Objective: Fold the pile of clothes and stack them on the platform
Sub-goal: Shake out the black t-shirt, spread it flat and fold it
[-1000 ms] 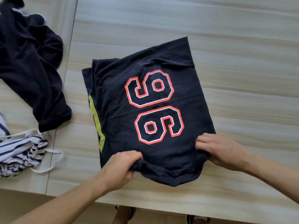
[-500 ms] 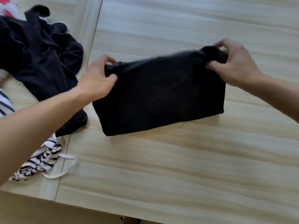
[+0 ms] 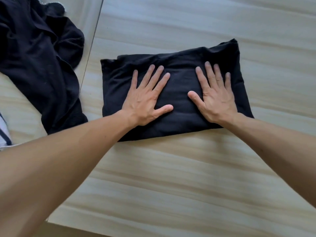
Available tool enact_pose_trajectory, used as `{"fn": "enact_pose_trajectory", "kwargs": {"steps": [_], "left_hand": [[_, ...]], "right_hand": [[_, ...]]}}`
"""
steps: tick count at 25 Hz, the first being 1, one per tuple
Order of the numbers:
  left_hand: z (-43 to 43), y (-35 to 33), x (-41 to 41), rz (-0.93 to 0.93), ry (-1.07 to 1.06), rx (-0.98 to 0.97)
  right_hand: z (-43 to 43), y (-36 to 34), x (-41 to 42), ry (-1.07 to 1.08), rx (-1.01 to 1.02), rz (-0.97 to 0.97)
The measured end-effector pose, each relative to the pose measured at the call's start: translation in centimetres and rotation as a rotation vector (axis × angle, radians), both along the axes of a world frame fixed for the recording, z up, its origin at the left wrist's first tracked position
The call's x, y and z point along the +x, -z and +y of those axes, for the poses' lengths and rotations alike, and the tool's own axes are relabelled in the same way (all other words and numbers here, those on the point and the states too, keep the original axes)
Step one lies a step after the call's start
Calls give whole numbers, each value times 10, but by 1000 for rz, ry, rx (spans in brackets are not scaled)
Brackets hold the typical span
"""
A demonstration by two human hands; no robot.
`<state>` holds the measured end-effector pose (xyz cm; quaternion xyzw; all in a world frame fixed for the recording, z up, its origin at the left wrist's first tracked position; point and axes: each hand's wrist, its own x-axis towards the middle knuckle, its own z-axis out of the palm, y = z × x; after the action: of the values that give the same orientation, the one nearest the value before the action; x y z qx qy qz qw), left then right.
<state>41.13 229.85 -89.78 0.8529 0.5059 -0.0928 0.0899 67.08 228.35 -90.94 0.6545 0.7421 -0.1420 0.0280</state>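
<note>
A black shirt [image 3: 181, 71] lies folded into a rectangle on the light wooden platform [image 3: 188, 168]; its printed number is hidden inside the fold. My left hand [image 3: 145, 100] lies flat on the left half of the shirt, fingers spread and straight. My right hand [image 3: 215, 98] presses flat on the right half, fingers straight too. To the left, a crumpled black garment [image 3: 37, 62] lies unfolded across the seam onto the neighbouring surface.
A striped white and dark garment [image 3: 4, 134] peeks in at the left edge. A seam [image 3: 90, 48] separates the platform from the surface on the left. Bare wood stretches in front of and to the right of the folded shirt.
The shirt with the number was folded in half away from me, hiding the print. Both hands let go of the far edge and now lie flat on top of the fold.
</note>
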Motion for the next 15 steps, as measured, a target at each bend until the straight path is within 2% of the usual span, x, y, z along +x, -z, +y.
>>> {"fn": "enact_pose_trajectory", "kwargs": {"steps": [2, 4, 5, 7, 9, 11, 13, 15], "left_hand": [[-10, -3, -15, -8, -130, 35], [-40, -9, -32, -43, -368, 25], [-61, -14, -34, -60, -417, 6], [-105, -21, -24, -27, -332, -20], [-129, -24, -2, -16, -297, -90], [-130, -23, 19, -68, -394, -172], [-117, -21, 30, -109, -449, -203], [-98, -21, 36, -94, -387, -197]], "right_hand": [[-6, -4, 11, 95, 8, -45], [-9, -10, 19, 306, -57, -38], [-9, -17, 20, 463, -97, 29], [1, -36, 15, 744, -91, 279], [12, -53, 11, 909, -37, 499], [22, -66, 15, 1068, -67, 684], [20, -75, 26, 1117, -106, 825], [1, -81, 48, 1109, -80, 902]]}}
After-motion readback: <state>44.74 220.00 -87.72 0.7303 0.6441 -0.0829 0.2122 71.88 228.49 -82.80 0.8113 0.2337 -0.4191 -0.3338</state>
